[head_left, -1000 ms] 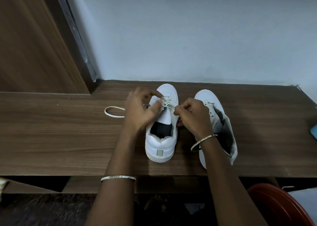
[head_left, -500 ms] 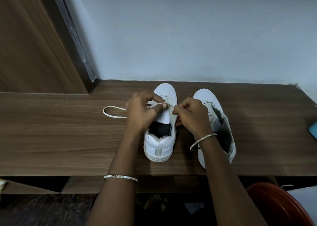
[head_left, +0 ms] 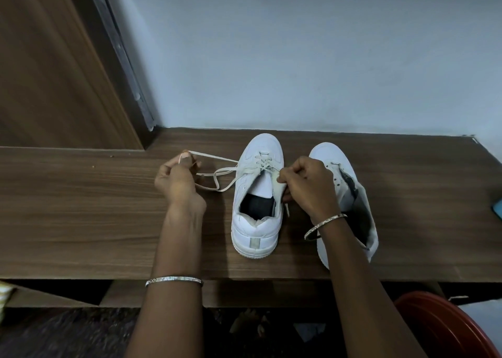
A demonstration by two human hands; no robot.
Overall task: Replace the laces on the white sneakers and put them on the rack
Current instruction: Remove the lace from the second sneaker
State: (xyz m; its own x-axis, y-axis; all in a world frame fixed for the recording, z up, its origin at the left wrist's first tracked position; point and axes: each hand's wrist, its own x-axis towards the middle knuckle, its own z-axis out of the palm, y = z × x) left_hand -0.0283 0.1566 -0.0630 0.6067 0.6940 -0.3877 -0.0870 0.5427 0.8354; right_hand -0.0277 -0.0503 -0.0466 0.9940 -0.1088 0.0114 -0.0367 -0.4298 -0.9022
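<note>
A person's left hand (head_left: 179,179) pinches the free end of a flat white lace (head_left: 226,170) and holds it out to the side above a brown wood-grain laminate top (head_left: 81,208). The right hand (head_left: 307,186), fingers curled, grips the lace's other run at the right eyelet row of a white low-top leather sneaker (head_left: 256,222). That sneaker stands upright near the middle of the top, heel toward the camera. Only the eyelets nearest the toe appear threaded, and the tongue and upper holes lie open, so the relacing looks no more than half done on this shoe. Done well, the pull would be steady and level until the slack loop lying beside the shoe is taken up, with the right hand bracing the shoe so the crossings lie flat and both ends come out even. A twisted lace or a sneaker dragged sideways are the likely faults. A second white sneaker (head_left: 326,154), with no lace visible in its eyelets, leans on its side just to the right, partly hidden by the right wrist. A thin silver bangle (head_left: 173,279) circles each forearm. The top meets a pale blue-grey plastered wall (head_left: 298,59) at the back, and a dark wood-veneer door panel (head_left: 40,72) stands at left. Shadowed compartments open below the front edge; whether they are the rack cannot be told. A round red plastic tub (head_left: 445,327) shows at lower right.
</note>
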